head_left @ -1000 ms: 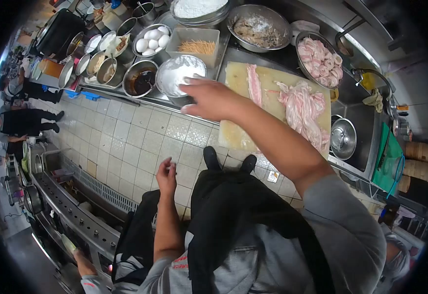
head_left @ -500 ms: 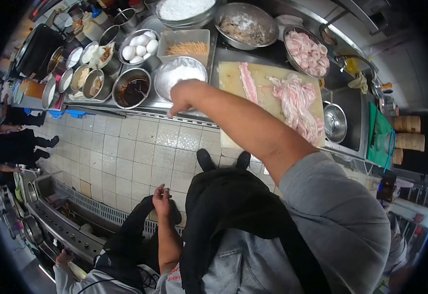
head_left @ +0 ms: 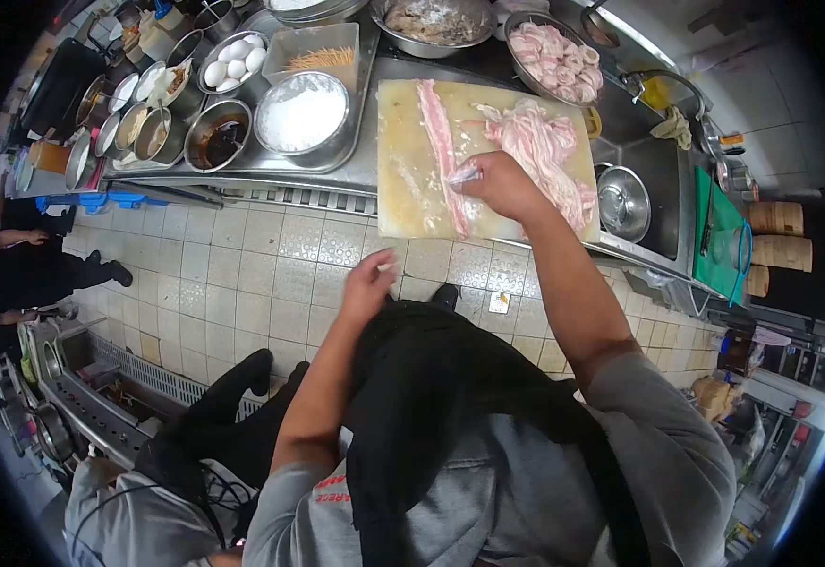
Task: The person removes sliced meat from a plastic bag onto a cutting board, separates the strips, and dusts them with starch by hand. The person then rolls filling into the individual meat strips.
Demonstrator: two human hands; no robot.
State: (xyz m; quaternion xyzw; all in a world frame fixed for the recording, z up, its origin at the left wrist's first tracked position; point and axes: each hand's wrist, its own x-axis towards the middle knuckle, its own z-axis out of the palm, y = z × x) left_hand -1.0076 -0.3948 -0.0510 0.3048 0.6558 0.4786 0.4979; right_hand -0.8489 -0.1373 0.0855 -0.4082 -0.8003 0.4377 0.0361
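Note:
My right hand [head_left: 505, 186] is over the yellowish cutting board [head_left: 403, 203], its fingers pinched together and white with powder at the tips. Just beneath and beside the fingertips lies a long pink-and-white strip of sliced meat [head_left: 437, 128], flat on the board. A heap of similar meat slices [head_left: 533, 142] rests right of it, partly behind my hand. Loose powder dots the board around the strip. My left hand [head_left: 370, 282] hangs in the air before my body, a little blurred, with its fingers apart and nothing in them.
Left of the board stand a bowl of white powder [head_left: 303, 115], a bowl of dark sauce [head_left: 219, 135], eggs [head_left: 236, 60] and a tub of wooden sticks [head_left: 280, 47]. Rolled meat fills a bowl [head_left: 556, 59] behind. A sink [head_left: 663, 208] is at right. Another person [head_left: 134, 501] is at lower left.
My right hand has left the powder bowl and moved right, to the meat strip on the board. My left hand has come up and forward. The whole view has shifted.

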